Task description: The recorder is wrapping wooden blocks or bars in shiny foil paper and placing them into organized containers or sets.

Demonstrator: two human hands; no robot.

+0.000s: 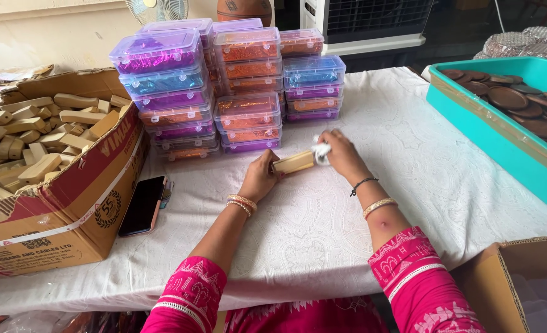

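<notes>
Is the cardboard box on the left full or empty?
Nearly full. The open cardboard box is heaped with pale wooden blocks up to its rim.

Wooden block [294, 163], pale, smooth, matt, in left hand [260, 177]; right hand [341, 154] presses a scrap of white cloth [321, 150] on its end. Tablecloth [323, 216] under the block: white woven cloth, faint embossed pattern, matt. Behind the block, stacked boxes [224, 86] of clear glossy plastic with shiny foil-like contents. Left of the block, phone [142, 205] with glossy black glass, then matt brown cardboard carton [63, 216] of raw pale wooden pieces [33, 135]. Right of the block, smooth teal plastic tray [495, 148] with dark brown matt discs [520, 105].
</notes>
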